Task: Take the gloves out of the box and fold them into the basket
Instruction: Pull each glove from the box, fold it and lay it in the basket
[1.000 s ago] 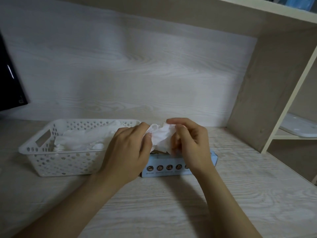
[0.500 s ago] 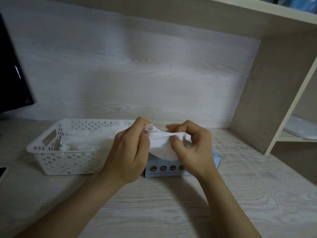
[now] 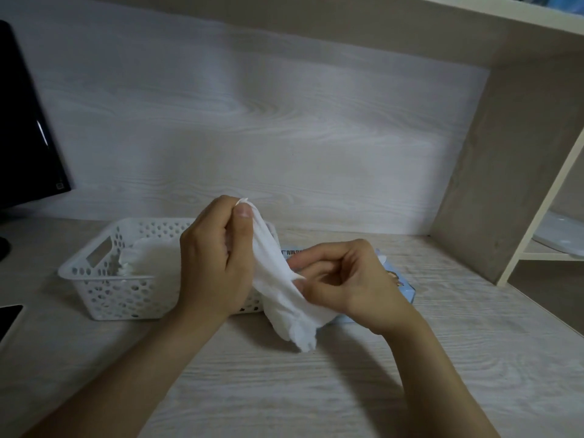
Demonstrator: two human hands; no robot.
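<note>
A thin white glove point(image 3: 278, 286) stretches slantwise between my two hands above the desk. My left hand point(image 3: 215, 263) pinches its upper end between thumb and fingers. My right hand point(image 3: 341, 282) pinches its edge lower down, and the glove's finger end hangs loose below. Behind my hands lies the light blue glove box point(image 3: 401, 284), mostly hidden. The white perforated basket point(image 3: 104, 279) stands to the left with white folded gloves point(image 3: 148, 257) inside.
A dark monitor point(image 3: 22, 128) stands at the far left, and a black phone point(image 3: 8, 317) lies at the desk's left edge. A wooden shelf side panel point(image 3: 505, 172) rises on the right, with a white object point(image 3: 559, 235) on a lower shelf behind it.
The glove was bunched between my hands above the box. My left hand has risen and my right hand has dropped, pulling the glove out long, with its end now hanging free.
</note>
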